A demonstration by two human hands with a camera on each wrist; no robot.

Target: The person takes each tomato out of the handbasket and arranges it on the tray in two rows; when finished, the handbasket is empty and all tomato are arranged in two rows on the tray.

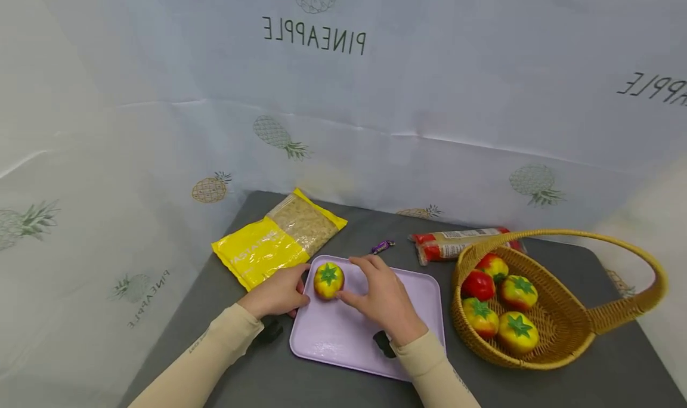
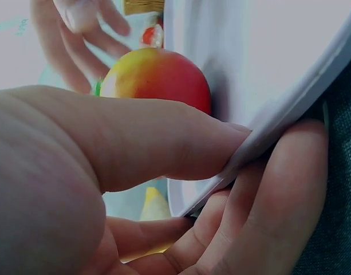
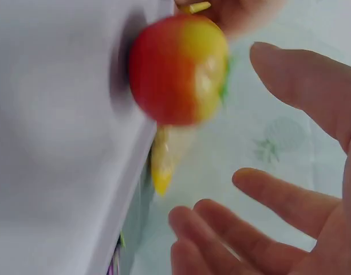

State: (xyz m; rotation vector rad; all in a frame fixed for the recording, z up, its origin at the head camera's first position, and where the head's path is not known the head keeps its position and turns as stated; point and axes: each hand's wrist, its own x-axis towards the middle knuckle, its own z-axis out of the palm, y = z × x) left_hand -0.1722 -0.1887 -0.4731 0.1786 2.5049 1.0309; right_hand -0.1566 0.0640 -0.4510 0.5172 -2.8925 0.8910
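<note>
A lilac tray [image 1: 338,339] lies on the dark table, and my left hand [image 1: 276,293] grips its left edge. In the left wrist view the thumb presses on the rim while the other fingers curl beneath it. A yellow-and-red artificial fruit [image 1: 328,280] with a green star-shaped leaf top sits near the tray's far left corner. Over the tray, just right of the fruit, is my right hand [image 1: 383,297]. Its fingers are spread and hold nothing; the right wrist view shows a gap between them and the fruit [image 3: 178,70].
A wicker basket [image 1: 569,348] with a tall handle stands to the right, with several artificial fruits inside. Behind it lies a red-ended clear packet [image 1: 448,245]. A yellow bag [image 1: 263,250] is at the back left, and a small purple-wrapped sweet [image 1: 383,247] lies behind the tray.
</note>
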